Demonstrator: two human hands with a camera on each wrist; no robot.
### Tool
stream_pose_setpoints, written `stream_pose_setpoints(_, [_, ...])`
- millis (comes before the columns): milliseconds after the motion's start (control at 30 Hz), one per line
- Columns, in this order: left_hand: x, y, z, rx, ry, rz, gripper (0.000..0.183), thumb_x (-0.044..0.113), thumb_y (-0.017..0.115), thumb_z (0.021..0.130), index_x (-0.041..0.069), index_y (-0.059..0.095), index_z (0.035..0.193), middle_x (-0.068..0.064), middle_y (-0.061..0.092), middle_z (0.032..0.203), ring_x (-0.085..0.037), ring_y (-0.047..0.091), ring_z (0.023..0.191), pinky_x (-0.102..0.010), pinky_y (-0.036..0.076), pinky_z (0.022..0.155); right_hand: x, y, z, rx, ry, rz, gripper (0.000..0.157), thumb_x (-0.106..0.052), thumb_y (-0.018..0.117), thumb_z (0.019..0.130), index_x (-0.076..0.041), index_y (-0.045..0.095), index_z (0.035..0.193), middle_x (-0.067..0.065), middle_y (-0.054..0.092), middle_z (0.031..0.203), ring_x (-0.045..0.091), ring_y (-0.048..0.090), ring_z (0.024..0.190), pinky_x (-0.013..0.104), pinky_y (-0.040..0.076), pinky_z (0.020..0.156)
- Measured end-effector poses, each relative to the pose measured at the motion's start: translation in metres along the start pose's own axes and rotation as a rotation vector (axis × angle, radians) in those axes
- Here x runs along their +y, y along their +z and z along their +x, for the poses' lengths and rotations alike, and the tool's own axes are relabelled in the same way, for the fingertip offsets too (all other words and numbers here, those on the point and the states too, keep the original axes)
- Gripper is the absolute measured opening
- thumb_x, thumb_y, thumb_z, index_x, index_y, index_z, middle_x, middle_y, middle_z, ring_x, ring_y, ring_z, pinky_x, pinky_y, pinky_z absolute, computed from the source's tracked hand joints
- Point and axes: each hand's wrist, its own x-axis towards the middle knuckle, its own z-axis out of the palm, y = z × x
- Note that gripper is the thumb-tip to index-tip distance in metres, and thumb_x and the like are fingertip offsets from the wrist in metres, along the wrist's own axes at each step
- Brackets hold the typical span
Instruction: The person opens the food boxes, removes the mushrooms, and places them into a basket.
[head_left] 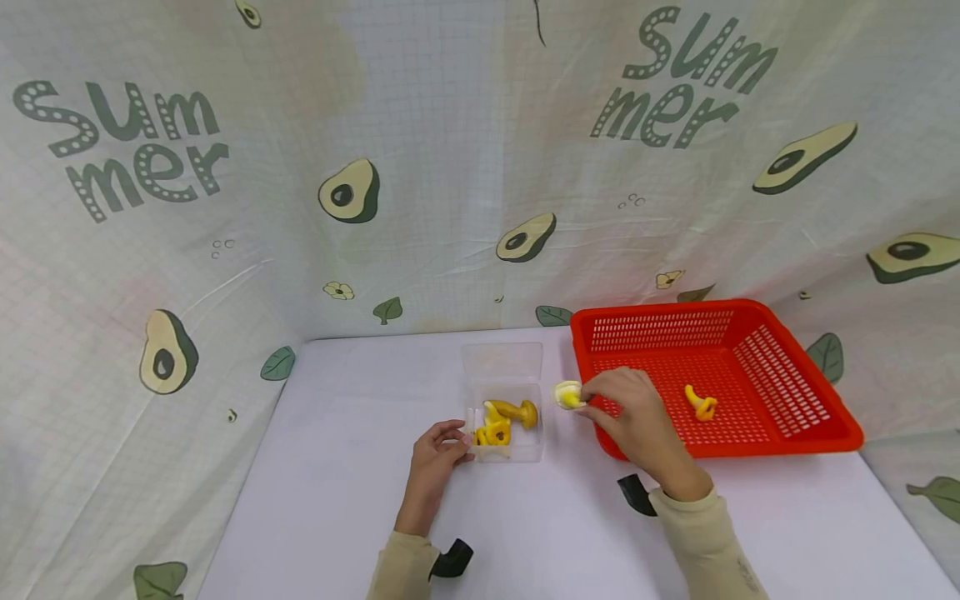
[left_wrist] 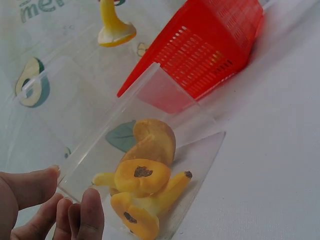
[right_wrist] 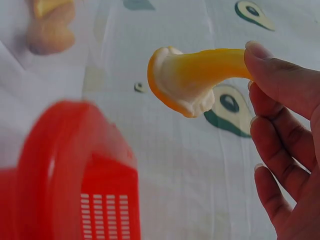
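My right hand [head_left: 637, 417] pinches a yellow toy mushroom [right_wrist: 195, 75] by the tip of its stem, with the pale frilled cap facing left. It is held in the air between the basket and a clear plastic box [head_left: 531, 450]. My left hand [head_left: 433, 467] grips the box at its near left side, thumb and fingers at the edge in the left wrist view. Inside the box lie a brownish-yellow mushroom [left_wrist: 155, 142] and yellow mushrooms [left_wrist: 142, 175] with dark spots in their caps. The box's lid [head_left: 502, 361] is folded back behind it.
A red perforated basket [head_left: 750, 312] stands to the right, with a single yellow mushroom [head_left: 701, 404] lying in it. The white table [head_left: 337, 417] meets a hanging cloth [head_left: 435, 125] printed with avocados. Black straps [head_left: 452, 558] show at both wrists.
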Motion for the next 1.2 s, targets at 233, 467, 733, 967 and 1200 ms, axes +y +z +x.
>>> stream_pose_setpoints(233, [-0.001,0.0,0.001,-0.001,0.005,-0.014,0.041,-0.005,0.071,0.096,-0.015,0.058,0.134,-0.01,0.063,0.104,-0.014,0.064,0.082,-0.028,0.065,0.078,0.016,-0.015,-0.008,0.045,0.064,-0.019,0.032,0.0,0.095,0.071,-0.01,0.076,0.095,0.006,0.076,0.098,0.025,0.063,0.095,0.043,0.044,0.085])
stream_pose_setpoints(467, [0.001,0.0,0.001,0.002,0.004,-0.014,0.041,-0.006,0.07,0.096,-0.015,0.058,0.134,-0.01,0.062,0.104,-0.014,0.064,0.082,-0.03,0.066,0.08,0.028,-0.023,-0.014,0.071,0.072,-0.041,0.033,0.004,0.094,0.07,-0.008,0.075,0.094,0.007,0.076,0.095,0.024,0.061,0.092,0.044,0.042,0.085])
stream_pose_setpoints(733, [0.002,0.001,0.0,0.003,0.002,-0.007,0.041,-0.006,0.07,0.096,-0.015,0.058,0.135,-0.011,0.062,0.106,-0.015,0.063,0.083,-0.031,0.066,0.081,0.036,-0.029,-0.02,0.068,0.093,-0.07,0.03,0.004,0.094,0.069,-0.007,0.075,0.09,0.008,0.077,0.092,0.028,0.064,0.09,0.049,0.042,0.087])
stream_pose_setpoints(967, [0.003,0.002,0.0,0.013,-0.003,-0.002,0.041,-0.007,0.071,0.096,-0.015,0.058,0.134,-0.011,0.062,0.105,-0.014,0.064,0.082,-0.032,0.066,0.081,0.044,-0.033,-0.024,0.093,0.082,-0.091,0.033,0.007,0.095,0.065,-0.007,0.074,0.087,0.008,0.076,0.088,0.026,0.062,0.089,0.048,0.042,0.086])
stream_pose_setpoints(1200, [0.004,0.001,-0.001,0.011,-0.003,-0.008,0.042,-0.007,0.071,0.095,-0.015,0.058,0.134,-0.012,0.062,0.105,-0.014,0.064,0.082,-0.033,0.066,0.081,0.048,-0.037,-0.027,0.095,0.103,-0.125,0.034,0.007,0.095,0.065,-0.007,0.074,0.088,0.008,0.076,0.088,0.028,0.062,0.088,0.052,0.043,0.087])
